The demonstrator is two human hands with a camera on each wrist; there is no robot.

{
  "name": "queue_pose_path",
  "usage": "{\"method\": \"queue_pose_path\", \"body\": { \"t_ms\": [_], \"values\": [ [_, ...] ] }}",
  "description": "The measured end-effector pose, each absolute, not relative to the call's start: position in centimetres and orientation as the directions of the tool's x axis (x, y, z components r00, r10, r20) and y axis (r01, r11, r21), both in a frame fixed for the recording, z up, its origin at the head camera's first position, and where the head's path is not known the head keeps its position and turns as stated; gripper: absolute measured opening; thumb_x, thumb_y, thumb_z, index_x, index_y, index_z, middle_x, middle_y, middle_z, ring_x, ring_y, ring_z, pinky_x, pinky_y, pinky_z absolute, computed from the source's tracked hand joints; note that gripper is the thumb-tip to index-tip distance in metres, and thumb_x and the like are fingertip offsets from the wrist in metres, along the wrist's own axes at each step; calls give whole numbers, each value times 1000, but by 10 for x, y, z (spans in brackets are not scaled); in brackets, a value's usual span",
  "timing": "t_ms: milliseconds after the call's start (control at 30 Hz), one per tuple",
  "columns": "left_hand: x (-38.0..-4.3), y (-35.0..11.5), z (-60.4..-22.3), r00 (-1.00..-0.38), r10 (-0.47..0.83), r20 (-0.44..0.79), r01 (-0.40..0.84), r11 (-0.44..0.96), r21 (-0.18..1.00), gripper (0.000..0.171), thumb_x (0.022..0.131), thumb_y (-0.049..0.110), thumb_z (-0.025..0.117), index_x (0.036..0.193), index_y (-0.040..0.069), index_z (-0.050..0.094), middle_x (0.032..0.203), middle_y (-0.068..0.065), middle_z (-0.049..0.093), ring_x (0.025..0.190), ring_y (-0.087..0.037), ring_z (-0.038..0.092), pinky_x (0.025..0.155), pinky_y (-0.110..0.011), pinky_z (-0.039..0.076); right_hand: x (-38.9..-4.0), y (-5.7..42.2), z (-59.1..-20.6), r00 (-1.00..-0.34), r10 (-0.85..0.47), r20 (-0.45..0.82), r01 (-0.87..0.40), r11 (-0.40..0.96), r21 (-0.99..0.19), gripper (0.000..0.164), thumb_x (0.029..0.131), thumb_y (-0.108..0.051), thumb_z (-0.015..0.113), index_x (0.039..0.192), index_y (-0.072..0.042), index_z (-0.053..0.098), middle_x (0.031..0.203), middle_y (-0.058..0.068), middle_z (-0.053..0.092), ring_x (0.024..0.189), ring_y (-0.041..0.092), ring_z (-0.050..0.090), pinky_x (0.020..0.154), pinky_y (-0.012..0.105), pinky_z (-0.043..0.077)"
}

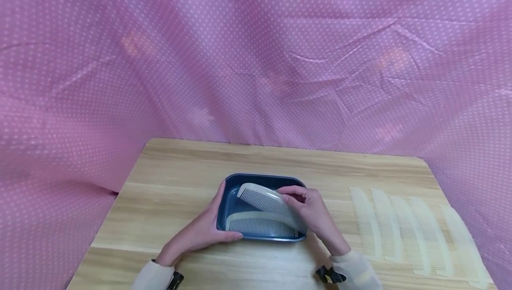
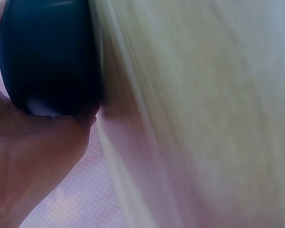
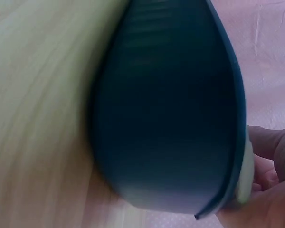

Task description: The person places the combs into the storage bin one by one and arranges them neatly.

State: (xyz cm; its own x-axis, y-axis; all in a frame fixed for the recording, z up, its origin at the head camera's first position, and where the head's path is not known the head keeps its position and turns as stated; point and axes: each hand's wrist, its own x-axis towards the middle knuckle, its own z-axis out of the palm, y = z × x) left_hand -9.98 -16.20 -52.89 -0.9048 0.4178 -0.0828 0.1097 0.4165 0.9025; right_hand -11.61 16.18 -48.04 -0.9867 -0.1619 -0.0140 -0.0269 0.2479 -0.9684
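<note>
Head view showed the left hand point(image 1: 206, 230) gripping a blue tray point(image 1: 232, 203), the right hand point(image 1: 310, 210) pinching 1 comb point(image 1: 264, 199), perhaps touching a 2nd comb point(image 1: 258, 226).

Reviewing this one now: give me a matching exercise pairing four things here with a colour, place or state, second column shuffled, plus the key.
Things:
1. Left hand
2. Right hand
3. Row of combs
4. Cloth

Descriptions:
A. On the tabletop, right of the tray
B. Pink with pale dots
C. Pinching a comb
D. Gripping the tray's left end

Pairs: 1-D, 2-C, 3-A, 4-B
</note>
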Motion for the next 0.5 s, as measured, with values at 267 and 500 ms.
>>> {"method": "queue_pose_path", "body": {
  "t_ms": [267, 500],
  "values": [
    [-101, -163, -530, -905, 416, -85, 103, 410, 906, 144, 83, 44, 97, 175, 35, -13, 182, -6, 3, 162, -37, 22, 123, -68, 26, -128, 154, -482, -956, -292, 32, -127, 311, -942, 15, 104, -6, 75, 115, -7, 85, 114, 7, 79, 98, 18, 70, 84, 24, 57],
    [-101, -163, -530, -897, 437, -71, 112, 381, 918, 143, 84, 39, 97, 172, 44, -15, 181, -6, 10, 161, -34, 24, 124, -67, 26, -131, 145, -492, -917, -397, 31, -186, 359, -914, 14, 104, -4, 75, 113, -8, 85, 112, 4, 80, 92, 14, 67, 77, 23, 55]
  ]
}}
